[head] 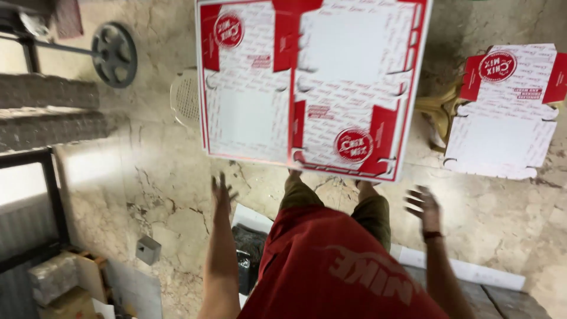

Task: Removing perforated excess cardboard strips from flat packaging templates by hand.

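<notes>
The marble floor [165,195] carries a large flat carton sheet [313,88], a smaller carton blank [505,127] well apart to one side, a grey block [147,249] and a black wheel [114,54].

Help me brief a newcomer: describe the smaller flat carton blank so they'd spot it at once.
Start from the big printed sheet on the stone floor ahead of the hands. Look to its right: the blank lies alone on a tan stack. Unlike the rectangular sheet, it is die-cut, with notched edges and one round red emblem.
</notes>
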